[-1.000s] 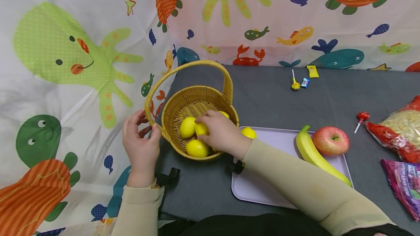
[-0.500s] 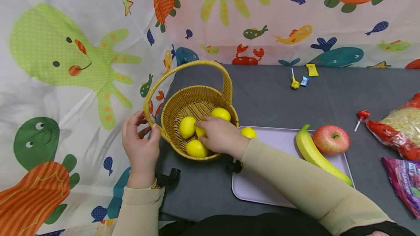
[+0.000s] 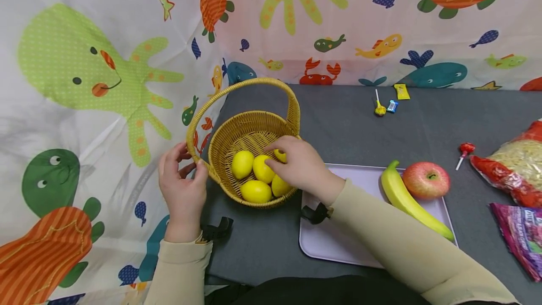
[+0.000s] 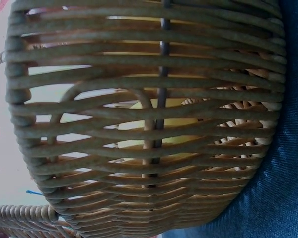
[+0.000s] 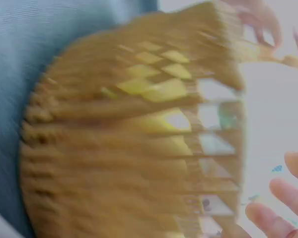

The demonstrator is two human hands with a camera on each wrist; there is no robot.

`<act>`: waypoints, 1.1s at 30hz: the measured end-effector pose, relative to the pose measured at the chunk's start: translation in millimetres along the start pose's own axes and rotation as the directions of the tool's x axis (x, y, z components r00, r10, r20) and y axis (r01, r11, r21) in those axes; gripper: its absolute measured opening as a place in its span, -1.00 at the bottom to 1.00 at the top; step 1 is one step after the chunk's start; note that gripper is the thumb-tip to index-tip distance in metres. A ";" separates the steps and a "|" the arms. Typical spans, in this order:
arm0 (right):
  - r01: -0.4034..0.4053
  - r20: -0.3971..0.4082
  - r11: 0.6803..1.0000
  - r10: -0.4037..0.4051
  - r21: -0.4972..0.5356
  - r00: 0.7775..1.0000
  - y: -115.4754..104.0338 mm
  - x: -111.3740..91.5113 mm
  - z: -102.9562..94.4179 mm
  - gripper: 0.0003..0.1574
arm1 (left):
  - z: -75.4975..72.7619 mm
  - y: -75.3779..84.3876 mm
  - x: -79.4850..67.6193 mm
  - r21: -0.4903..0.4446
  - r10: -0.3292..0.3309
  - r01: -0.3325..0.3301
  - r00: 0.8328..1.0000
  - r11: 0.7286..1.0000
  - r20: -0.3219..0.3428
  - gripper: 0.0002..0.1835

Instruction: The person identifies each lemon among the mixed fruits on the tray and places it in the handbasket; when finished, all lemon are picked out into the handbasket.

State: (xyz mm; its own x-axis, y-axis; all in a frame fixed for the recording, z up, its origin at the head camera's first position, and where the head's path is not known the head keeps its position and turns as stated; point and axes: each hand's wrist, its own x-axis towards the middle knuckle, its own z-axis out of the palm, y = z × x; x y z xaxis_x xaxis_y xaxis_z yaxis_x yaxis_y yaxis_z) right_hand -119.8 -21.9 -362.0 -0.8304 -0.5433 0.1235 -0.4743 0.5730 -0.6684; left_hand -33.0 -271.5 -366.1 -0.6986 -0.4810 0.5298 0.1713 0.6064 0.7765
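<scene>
My left hand (image 3: 183,193) grips the wicker basket (image 3: 226,131) at the foot of its handle (image 3: 249,84), on the left side. Several yellow lemons (image 3: 243,164) lie inside, towards the near right. My right hand (image 3: 302,164) hovers over the basket's right rim, thumb and fingers apart; one lemon (image 3: 280,156) shows partly beneath its fingers. Loose, spread fingers (image 5: 275,218) appear beside the basket in the right wrist view, holding nothing. Woven basket wall (image 4: 139,134) fills the left wrist view, with yellow showing through the gaps.
Right of the basket lies a pale purple tray (image 3: 338,248) with a banana (image 3: 410,204) and an apple (image 3: 426,180). Beyond are lollipops (image 3: 380,108), small wrapped candies (image 3: 402,92) and snack bags (image 3: 516,168). A printed curtain (image 3: 106,154) borders the left and back.
My right hand has let go of a lemon among the others and moved right and slightly up, over the rim. It now covers where the tray's lemon showed. The left hand has stayed put.
</scene>
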 end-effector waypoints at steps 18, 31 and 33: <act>-0.326 0.021 0.935 0.326 0.140 0.945 71.7 -57.6 -29.7 -0.55 | -1.5 2.2 -0.7 0.024 -0.033 0.033 0.999 0.999 -0.020 -0.41; -0.301 0.061 0.928 0.295 0.220 0.953 85.2 -70.3 -5.6 -0.31 | 4.7 3.6 -2.5 0.019 -0.047 0.048 0.999 0.999 -0.019 -0.41; -0.302 0.062 0.923 0.296 0.238 0.953 86.7 -71.9 -5.4 -0.32 | 6.0 3.9 -2.8 0.014 -0.046 0.046 0.999 0.999 -0.017 -0.41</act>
State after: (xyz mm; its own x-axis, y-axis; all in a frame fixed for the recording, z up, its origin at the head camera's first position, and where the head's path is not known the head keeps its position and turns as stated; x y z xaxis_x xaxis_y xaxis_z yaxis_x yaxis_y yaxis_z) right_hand -102.7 70.2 -424.9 -0.9136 -0.3866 -0.1259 -0.1172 0.5470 -0.8289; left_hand -34.5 -264.0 -366.6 -0.6936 -0.5191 0.4994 0.1291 0.5925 0.7951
